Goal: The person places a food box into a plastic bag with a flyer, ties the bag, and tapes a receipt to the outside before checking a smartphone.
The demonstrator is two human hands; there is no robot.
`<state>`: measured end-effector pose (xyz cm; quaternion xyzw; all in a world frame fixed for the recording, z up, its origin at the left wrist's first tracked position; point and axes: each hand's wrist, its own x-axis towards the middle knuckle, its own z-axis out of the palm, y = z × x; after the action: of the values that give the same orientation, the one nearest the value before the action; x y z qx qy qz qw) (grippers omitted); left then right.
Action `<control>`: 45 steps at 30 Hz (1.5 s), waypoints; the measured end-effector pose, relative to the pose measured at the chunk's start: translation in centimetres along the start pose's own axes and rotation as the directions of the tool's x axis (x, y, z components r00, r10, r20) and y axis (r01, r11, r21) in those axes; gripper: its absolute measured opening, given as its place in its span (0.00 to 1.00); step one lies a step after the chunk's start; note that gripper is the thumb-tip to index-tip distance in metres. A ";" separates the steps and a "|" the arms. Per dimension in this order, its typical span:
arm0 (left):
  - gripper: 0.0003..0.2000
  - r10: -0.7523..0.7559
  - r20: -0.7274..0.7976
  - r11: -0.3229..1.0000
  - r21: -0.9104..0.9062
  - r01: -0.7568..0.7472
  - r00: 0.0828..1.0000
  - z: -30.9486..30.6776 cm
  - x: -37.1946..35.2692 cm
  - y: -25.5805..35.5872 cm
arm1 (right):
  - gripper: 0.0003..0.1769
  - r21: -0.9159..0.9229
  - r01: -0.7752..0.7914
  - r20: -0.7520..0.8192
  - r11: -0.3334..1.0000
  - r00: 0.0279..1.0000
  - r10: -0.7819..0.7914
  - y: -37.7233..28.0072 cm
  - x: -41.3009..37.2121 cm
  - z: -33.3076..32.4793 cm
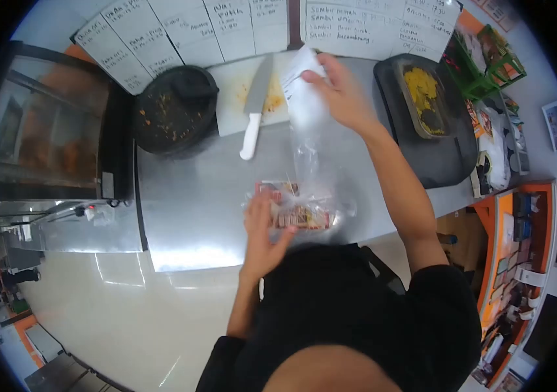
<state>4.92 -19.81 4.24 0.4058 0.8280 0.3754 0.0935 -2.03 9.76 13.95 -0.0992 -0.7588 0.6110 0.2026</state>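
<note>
A clear plastic bag (340, 199) lies on the steel counter close to my body, with red-and-white printed packets (302, 217) inside it. My left hand (262, 228) is at its left side, thumb and fingers curved around the near packet edge. Higher up, my right hand (340, 88) pinches a white paper sheet (301, 75) with writing on it, raised over the cutting board's right edge. Below the sheet, a strip of clear plastic trails down toward the bag. Slight motion blur softens both hands.
A white-handled knife (252, 124) rests on a stained cutting board (229, 95). Left of it stands a dark stone mortar (174, 124) with a pestle. At right, a container of yellow food (422, 98) sits on a black board (448, 157). A glass display case (50, 124) borders the counter.
</note>
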 end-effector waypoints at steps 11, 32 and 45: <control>0.20 -0.401 -0.306 0.676 -0.735 0.053 0.863 2.0 -1.3 -3.7 | 0.21 0.139 -0.295 0.007 0.945 0.955 0.297 4.9 -23.0 12.4; 0.19 -0.292 -0.167 0.787 -0.602 0.137 0.942 7.6 9.0 -5.0 | 0.32 -0.251 0.144 -0.175 0.957 0.966 -0.191 17.6 -18.1 -2.7; 0.22 -0.512 -0.069 0.656 -0.675 0.338 0.856 6.8 10.5 -1.9 | 0.22 -0.200 0.025 0.018 0.979 1.000 -0.022 17.2 -15.6 -5.9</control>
<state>0.06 -9.07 -0.29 0.0904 0.7255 0.6505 0.2056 12.86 12.84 -4.62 -0.1055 -0.8191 0.5298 0.1930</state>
